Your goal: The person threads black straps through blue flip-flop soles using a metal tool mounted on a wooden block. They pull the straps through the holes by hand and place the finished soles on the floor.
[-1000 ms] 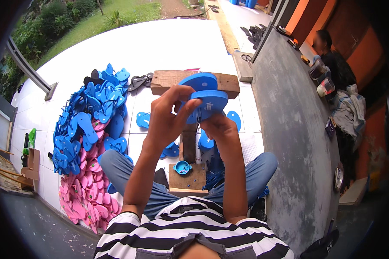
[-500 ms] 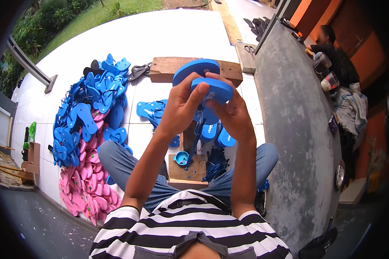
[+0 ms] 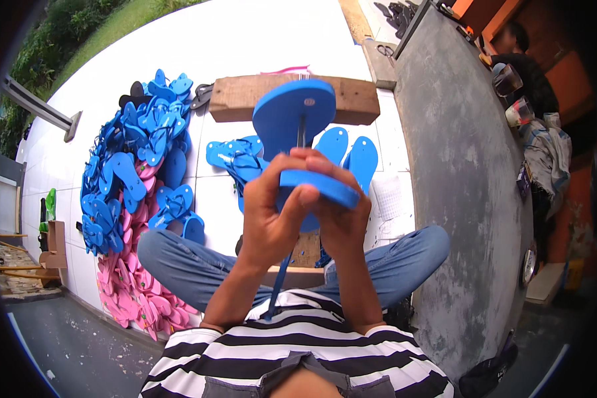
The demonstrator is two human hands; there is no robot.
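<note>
In front of my chest, my left hand [image 3: 272,212] and my right hand [image 3: 343,215] are both closed round the raised near end of a blue flip-flop sole [image 3: 320,186]. Their fingers overlap behind its edge. Just beyond stands a blue sole surface [image 3: 288,109] with a small round hole; whether it belongs to the same bent sole is hidden by my fingers. A thin metal rod [image 3: 302,131] shows against this surface. Below my hands hangs a narrow blue strap [image 3: 280,282], reaching my striped shirt.
A wooden beam [image 3: 235,98] lies across the white tiles. Left are heaps of blue flip-flops [image 3: 159,132] and pink flip-flops [image 3: 129,292]. Blue soles [image 3: 363,162] lie beyond my right hand. A grey ledge [image 3: 458,199] runs along the right; another person [image 3: 527,79] sits past it.
Both hands have come down and nearer to my body with the near sole end. A blue strap now hangs below them. The blue cup on the wooden board is now hidden.
</note>
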